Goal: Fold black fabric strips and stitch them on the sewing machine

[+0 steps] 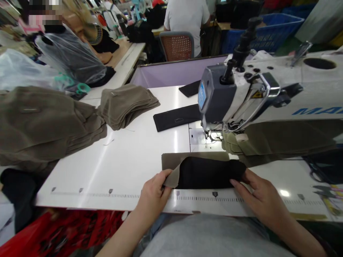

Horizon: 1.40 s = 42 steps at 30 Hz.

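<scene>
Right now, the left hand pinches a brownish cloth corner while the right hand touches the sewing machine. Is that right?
Not quite: the right hand isn't touching the sewing machine. The head view shows it holding the right end of the black cloth. The left hand does pinch the brownish corner.

Blue capitals on the white arm of the machine read "MA"; the next letter is cut off by the picture's edge. A yellow triangular warning sign sits on the machine's head, and the writing on its blue label is too small to read. Along the surface runs a ruler; one dark marker shows "0". Lettering on the blue crate and the red material is unclear.
</scene>
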Motion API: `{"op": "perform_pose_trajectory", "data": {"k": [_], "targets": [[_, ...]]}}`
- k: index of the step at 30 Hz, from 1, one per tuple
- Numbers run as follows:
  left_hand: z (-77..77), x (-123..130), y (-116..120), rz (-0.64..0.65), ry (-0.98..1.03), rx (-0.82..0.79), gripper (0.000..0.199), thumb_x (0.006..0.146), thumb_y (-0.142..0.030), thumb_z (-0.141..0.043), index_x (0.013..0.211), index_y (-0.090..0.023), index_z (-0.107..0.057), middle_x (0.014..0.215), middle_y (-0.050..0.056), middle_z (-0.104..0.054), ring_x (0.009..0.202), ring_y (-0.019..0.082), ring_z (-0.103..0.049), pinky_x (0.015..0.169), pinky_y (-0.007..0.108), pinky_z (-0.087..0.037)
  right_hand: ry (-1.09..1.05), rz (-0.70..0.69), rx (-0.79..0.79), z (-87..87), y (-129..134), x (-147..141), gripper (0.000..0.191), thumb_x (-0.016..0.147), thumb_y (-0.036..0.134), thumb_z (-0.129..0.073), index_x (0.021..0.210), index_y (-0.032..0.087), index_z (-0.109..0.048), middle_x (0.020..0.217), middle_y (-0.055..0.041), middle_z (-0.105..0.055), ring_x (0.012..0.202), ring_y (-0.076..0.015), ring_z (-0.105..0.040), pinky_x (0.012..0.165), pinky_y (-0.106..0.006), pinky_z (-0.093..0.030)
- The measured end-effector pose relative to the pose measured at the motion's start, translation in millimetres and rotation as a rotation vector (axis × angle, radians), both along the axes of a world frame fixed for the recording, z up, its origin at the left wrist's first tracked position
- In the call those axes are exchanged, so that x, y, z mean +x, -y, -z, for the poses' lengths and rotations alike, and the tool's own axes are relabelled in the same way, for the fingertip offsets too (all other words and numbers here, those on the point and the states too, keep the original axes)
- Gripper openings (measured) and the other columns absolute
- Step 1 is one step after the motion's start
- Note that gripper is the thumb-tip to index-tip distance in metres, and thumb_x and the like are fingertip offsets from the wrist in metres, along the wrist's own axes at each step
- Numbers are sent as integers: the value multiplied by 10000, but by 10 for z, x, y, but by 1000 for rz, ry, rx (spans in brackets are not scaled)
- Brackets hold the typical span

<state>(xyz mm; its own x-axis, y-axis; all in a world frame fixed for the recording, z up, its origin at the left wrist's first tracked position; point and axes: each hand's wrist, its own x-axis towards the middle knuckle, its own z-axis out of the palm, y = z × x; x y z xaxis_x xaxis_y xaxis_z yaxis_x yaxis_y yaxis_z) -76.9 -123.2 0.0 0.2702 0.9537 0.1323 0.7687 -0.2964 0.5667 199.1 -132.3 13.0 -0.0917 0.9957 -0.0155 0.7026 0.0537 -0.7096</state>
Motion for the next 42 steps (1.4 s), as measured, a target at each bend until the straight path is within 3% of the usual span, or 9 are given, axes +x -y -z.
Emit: {"op": "perform_pose_trajectory", "data": {"k": [3, 6, 9, 12, 15, 19, 27, 33, 42], "targets": [[4, 22, 5, -22, -9, 41, 312, 777, -118, -409, 1071, -187, -486, 884, 15, -663, 748, 136, -649, 675, 224, -519, -46, 87, -22, 60, 47, -26, 183, 804, 368, -477, 884, 205, -506, 764, -41, -670, 712, -182, -639, 598, -262, -483], [33, 54, -6, -44, -10, 83, 425, 805, -135, -424, 1223, -192, -375, 872, 11, -661, 758, 140, -650, 685, 231, -524, -108, 189, -28, 162, 81, -53, 370, 787, 391, -522, 1080, 195, -412, 885, -75, -679, 818, -198, -642, 685, -295, -499], [90, 58, -19, -40, 13, 158, 551, 832, -157, -468, 1332, -203, -240, 897, 23, -644, 785, 142, -639, 705, 240, -523, -99, 216, 8, 216, 82, -66, 478, 792, 369, -529, 1185, 184, -331, 813, -53, -679, 779, -189, -642, 700, -310, -498], [120, 32, -36, 15, 39, 220, 579, 837, -131, -483, 1351, -233, -237, 936, 32, -619, 820, 132, -617, 742, 237, -514, -14, 151, 80, 197, 70, -54, 320, 799, 344, -521, 1077, 205, -445, 731, -15, -650, 662, -159, -623, 616, -273, -492], [86, 4, -63, 108, 60, 173, 449, 847, -100, -456, 1269, -242, -404, 974, 40, -592, 861, 121, -595, 753, 213, -505, 90, 51, 120, 156, 68, -31, 129, 810, 324, -498, 868, 228, -563, 796, -20, -654, 719, -164, -623, 628, -274, -489], [35, -10, -83, 140, 54, 122, 315, 854, -117, -440, 1142, -206, -534, 969, 51, -590, 863, 125, -596, 752, 209, -510, 138, 28, 149, 137, 79, -20, 160, 818, 310, -480, 864, 223, -607, 865, -34, -675, 849, -196, -625, 705, -305, -501], [144, 4, -48, -118, 28, 141, 507, 844, -229, -497, 1316, -192, -317, 933, 49, -626, 812, 159, -631, 714, 261, -532, 176, 25, 139, 134, 89, -38, 174, 813, 311, -477, 834, 220, -623, 842, -31, -682, 895, -212, -624, 704, -319, -513], [67, 11, -100, 11, 43, 129, 257, 858, -155, -437, 1054, -211, -594, 867, 25, -578, 731, 105, -586, 626, 183, -492, 177, 68, 97, 120, 63, -56, 193, 806, 322, -481, 851, 216, -637, 842, -35, -682, 703, -182, -638, 590, -298, -508], [65, 9, -127, -4, 21, 112, 241, 852, -199, -453, 1001, -161, -639, 854, 52, -584, 738, 125, -590, 644, 203, -503, 149, 65, 45, 122, 17, -53, 199, 804, 332, -481, 861, 215, -632, 675, -13, -647, 634, -163, -613, 587, -295, -493]]}}
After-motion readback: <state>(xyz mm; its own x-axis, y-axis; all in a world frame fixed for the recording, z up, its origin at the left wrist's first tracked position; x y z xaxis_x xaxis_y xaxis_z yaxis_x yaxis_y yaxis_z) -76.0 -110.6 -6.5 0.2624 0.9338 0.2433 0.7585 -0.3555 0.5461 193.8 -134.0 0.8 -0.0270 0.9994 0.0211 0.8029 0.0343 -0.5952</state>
